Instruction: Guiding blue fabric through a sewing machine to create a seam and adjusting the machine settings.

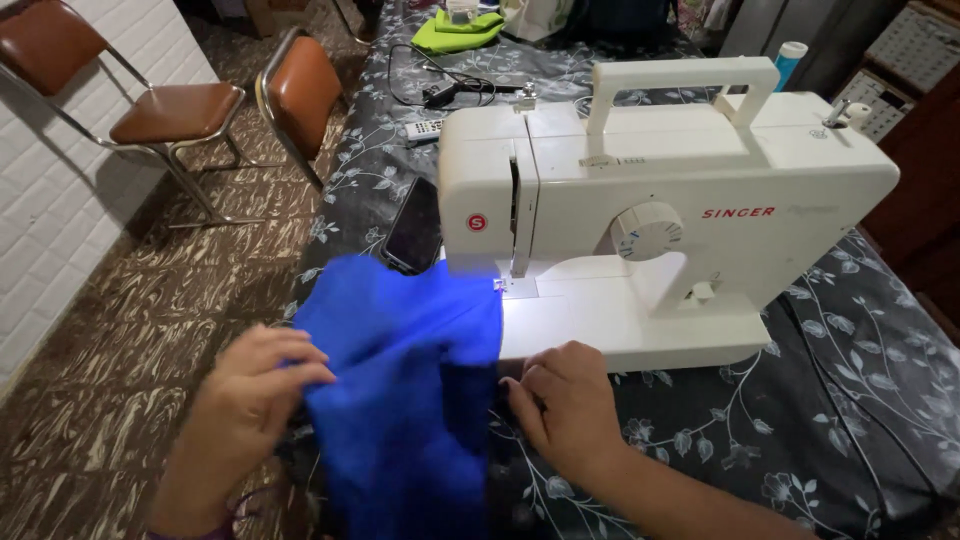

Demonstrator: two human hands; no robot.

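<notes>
Holding the blue cloth [400,370], the left hand [250,395] has its fingers curled over the cloth's left edge, so this grip is closed on the cloth. The right hand [565,400] lies just beside the cloth's right edge, fingers bent down on the desk [850,380]. I cannot tell if this hand grips the cloth or only rests next to it.

The cloth is bright blue and soft, with folds in it. It lies at the front of the desk, between the two hands. Its top right corner reaches up to the needle [497,283] of the sewing machine [660,200]. A small light shines on the flat white bed of the machine there.

The machine is white and stands on the desk behind the right hand. It has a handle on top and a round dial [648,232] on its front.

A dark phone [413,228] lies on the desk, just left of the machine and right behind the cloth. Farther back lie a small remote [425,128], a black cord [440,85] and a green cloth [458,32].

The desk has a dark cover with pale leaves and flowers on it.

On the left, two chairs [180,105] with brown seats and metal legs stand on the brown floor [110,380], near a white wall [50,210].
</notes>
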